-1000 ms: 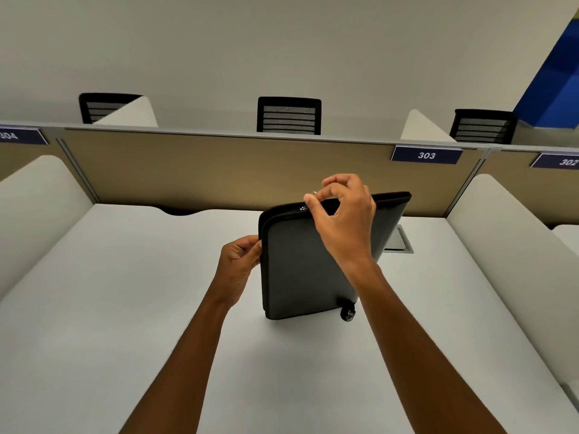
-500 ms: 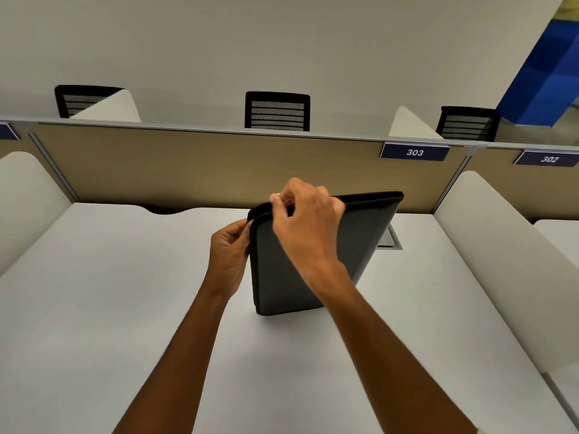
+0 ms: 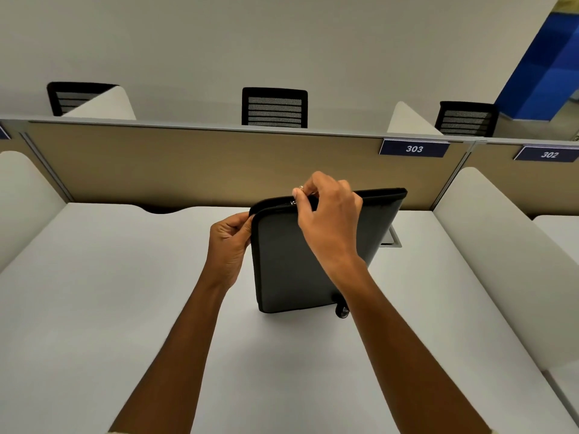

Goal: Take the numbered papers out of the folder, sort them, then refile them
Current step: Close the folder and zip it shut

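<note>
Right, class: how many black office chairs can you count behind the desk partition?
3. One chair back at far left, partly hidden by a white divider; one in the middle; one at right near the blue wall. Others may sit hidden below the partition.

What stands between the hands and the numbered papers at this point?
The folder itself: it stands upright on the desk, closed, and no papers show. The right hand pinches the zipper pull on its top edge; the left hand grips its upper left corner. Nothing else blocks them.
</note>
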Action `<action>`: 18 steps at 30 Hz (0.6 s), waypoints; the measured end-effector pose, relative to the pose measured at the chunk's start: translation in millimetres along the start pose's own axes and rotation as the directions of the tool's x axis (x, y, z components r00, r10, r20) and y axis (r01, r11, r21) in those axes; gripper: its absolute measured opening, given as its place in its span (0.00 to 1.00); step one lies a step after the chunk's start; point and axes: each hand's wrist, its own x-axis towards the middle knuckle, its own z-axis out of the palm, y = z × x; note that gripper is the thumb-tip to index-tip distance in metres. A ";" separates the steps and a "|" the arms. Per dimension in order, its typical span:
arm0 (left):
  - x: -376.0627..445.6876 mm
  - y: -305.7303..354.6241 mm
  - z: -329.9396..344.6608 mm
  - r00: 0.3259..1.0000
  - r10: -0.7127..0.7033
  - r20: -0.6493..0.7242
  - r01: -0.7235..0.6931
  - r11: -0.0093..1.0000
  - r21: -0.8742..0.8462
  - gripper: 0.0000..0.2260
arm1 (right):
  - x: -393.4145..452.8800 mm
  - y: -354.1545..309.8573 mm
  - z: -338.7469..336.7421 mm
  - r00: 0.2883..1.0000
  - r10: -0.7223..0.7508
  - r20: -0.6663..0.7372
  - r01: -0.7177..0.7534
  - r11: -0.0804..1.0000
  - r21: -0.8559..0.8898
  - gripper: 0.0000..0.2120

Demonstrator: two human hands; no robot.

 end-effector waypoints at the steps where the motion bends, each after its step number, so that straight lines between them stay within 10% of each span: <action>1: -0.4 0.1 1.7 1.000 0.006 0.003 -0.006 1.000 0.007 0.12 | -1.1 2.1 -0.1 1.000 -0.006 -0.016 0.006 1.000 0.001 0.08; 10: 0.4 11.3 5.9 0.999 -0.040 0.002 0.040 0.999 0.013 0.10 | -14.9 -7.9 5.4 0.997 -0.029 -0.069 0.026 0.999 -0.047 0.08; 18: 6.0 38.3 15.6 0.995 -0.088 -0.043 0.089 0.996 0.019 0.06 | -7.5 -28.5 7.6 0.985 -0.087 0.150 0.105 0.988 -0.116 0.06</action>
